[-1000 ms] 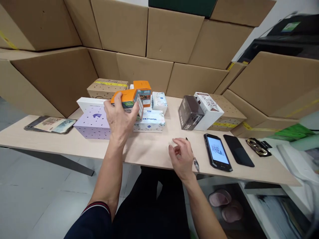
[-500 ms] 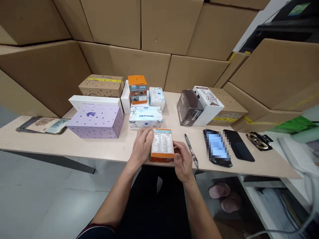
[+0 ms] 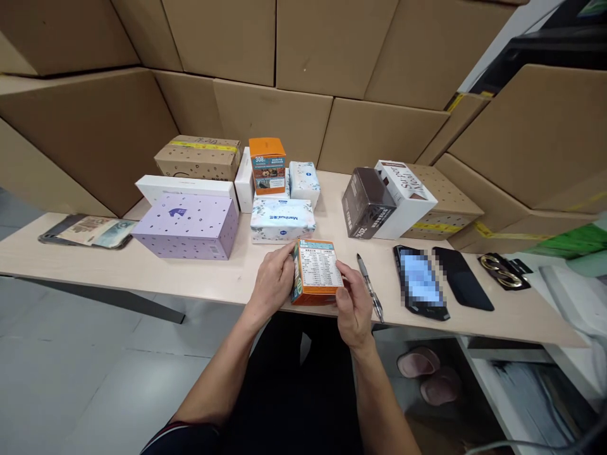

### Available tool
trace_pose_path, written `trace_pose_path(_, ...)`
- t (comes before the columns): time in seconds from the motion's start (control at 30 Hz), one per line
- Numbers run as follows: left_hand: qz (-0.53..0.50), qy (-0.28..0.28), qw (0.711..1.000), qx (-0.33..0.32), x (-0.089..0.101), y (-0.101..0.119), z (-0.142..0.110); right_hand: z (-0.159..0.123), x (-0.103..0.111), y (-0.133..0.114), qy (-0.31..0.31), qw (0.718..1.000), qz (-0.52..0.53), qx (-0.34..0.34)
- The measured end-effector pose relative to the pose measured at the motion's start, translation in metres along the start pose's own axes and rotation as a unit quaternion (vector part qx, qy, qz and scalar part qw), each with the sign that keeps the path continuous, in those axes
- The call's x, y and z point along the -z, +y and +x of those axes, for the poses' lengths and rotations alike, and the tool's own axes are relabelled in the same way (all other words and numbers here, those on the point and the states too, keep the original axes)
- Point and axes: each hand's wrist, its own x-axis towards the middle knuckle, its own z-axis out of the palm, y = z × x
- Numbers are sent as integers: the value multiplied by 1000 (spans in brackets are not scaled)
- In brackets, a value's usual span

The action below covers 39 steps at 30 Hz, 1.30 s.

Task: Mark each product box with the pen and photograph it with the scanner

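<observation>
Both my hands hold a small orange box (image 3: 317, 270) with a white printed panel facing up, just above the near edge of the light wooden table (image 3: 142, 272). My left hand (image 3: 272, 281) grips its left side, fingers curled around it. My right hand (image 3: 353, 303) grips its right lower corner. A silver pen (image 3: 370, 294) lies just right of my right hand. Behind the box sits a white tissue pack (image 3: 282, 219), and farther back stands a second orange box (image 3: 268, 164).
A lilac dotted box (image 3: 187, 225) and white flat box (image 3: 184, 185) sit left. A dark brown box (image 3: 367, 203) and white box (image 3: 405, 197) stand right, with two phones (image 3: 420, 281) and gold-ringed item (image 3: 504, 270). Banknotes (image 3: 90, 230) lie far left. Cardboard boxes (image 3: 284, 120) wall the back.
My left hand carried the orange box from above the lilac box down to the near table edge. My right hand joined it, and the box has since tilted slightly.
</observation>
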Motion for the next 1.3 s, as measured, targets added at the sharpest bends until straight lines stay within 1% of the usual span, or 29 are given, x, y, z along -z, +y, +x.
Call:
trace_pose_path(0.1, -44, 5, 999, -19, -1, -1, 0, -2, 1, 2, 18, 1000, 1, 0)
trace_pose_path(0.17, -93, 20, 995, -17, -2, -4, -1, -4, 2, 2, 21, 1000, 8, -21)
trace_pose_path(0.27, -157, 62, 986, 6, -5, -11, -4, -2, 1, 3, 33, 998, 14, -61)
trace_pose_path(0.37, -210, 93, 973, 33, -8, -15, -5, 3, -1, 3, 73, 996, 1, -59)
trace_pose_path(0.43, -240, 93, 965, 42, -10, -17, -5, 5, -2, 3, 94, 994, -1, -55)
trace_pose_path(0.53, -257, 76, 962, 55, -11, -19, -5, 5, -3, 2, 107, 991, 22, -78)
trace_pose_path(0.6, -229, 55, 970, 55, -11, -20, -4, 4, -4, 1, 113, 989, 38, -89)
trace_pose_path(0.7, -127, 15, 991, 44, -9, -18, -3, 3, -5, -1, 108, 988, 52, -100)
trace_pose_path(0.83, -13, -16, 999, 27, -6, -9, -2, 2, -7, 0, 100, 988, 26, -115)
trace_pose_path(0.9, 17, -29, 999, -3, -4, -5, -1, 2, -6, 0, 87, 991, 1, -98)
trace_pose_path(0.97, 19, -43, 998, -36, -2, -4, 1, 2, -5, 0, 80, 994, -20, -65)
trace_pose_path(1.03, -9, -48, 997, -58, 0, -5, 2, 1, -3, 0, 88, 995, -27, -37)
trace_pose_path(1.13, -84, -42, 993, -77, -1, -10, 0, 1, -1, 2, 97, 995, -16, -28)
trace_pose_path(1.2, -142, -19, 987, -74, -3, -11, -3, 1, -1, 3, 94, 995, -8, -35)
trace_pose_path(1.3, -218, 32, 975, -42, -6, -11, -7, 3, -2, 2, 93, 995, -9, -44)
